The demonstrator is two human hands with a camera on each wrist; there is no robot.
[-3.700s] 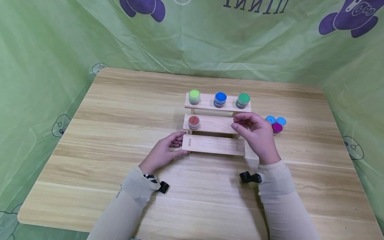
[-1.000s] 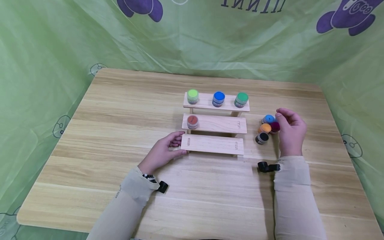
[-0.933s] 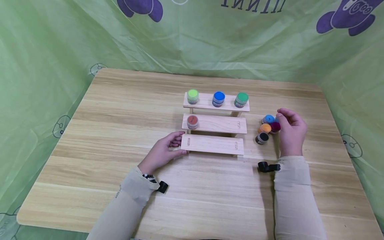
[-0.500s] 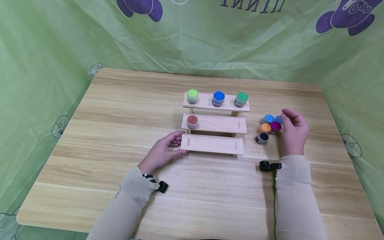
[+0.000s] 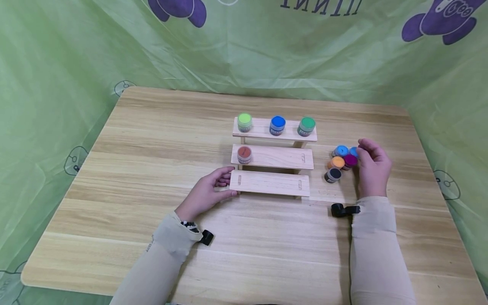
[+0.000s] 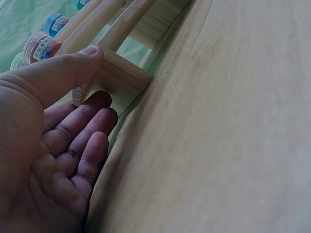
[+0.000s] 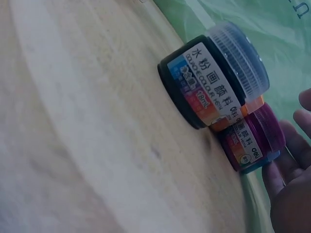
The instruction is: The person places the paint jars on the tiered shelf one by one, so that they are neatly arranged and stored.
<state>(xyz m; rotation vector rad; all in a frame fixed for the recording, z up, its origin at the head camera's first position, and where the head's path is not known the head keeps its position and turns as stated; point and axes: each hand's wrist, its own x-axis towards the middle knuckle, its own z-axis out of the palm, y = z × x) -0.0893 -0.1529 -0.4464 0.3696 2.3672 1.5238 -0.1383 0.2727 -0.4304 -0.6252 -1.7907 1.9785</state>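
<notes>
My left hand (image 5: 207, 190) holds the left end of the lowest step of a three-step wooden rack (image 5: 272, 184). The left wrist view shows the thumb (image 6: 80, 63) on the step's edge, the other fingers curled beside its end. At the right, my right hand (image 5: 375, 167) is beside a cluster of gouache paint jars, fingers loosely bent, thumb near a light blue jar (image 5: 353, 151). The cluster also has another blue jar (image 5: 340, 151), an orange one (image 5: 337, 162), a magenta one (image 5: 350, 161) and a black one (image 7: 204, 80). Fingers (image 7: 296, 145) show right by the magenta jar.
Light green (image 5: 245, 121), blue (image 5: 277, 125) and green (image 5: 306, 126) jars stand on the rack's top step. A brown jar (image 5: 245, 154) is at the left of the middle step. Green cloth (image 5: 228, 63) surrounds the wooden table (image 5: 152, 127).
Since the oldest frame my right hand has moved from the rack's middle step to the jars at the right. Lately it shifts slightly right, uncovering the light blue jar. The left hand keeps its place.
</notes>
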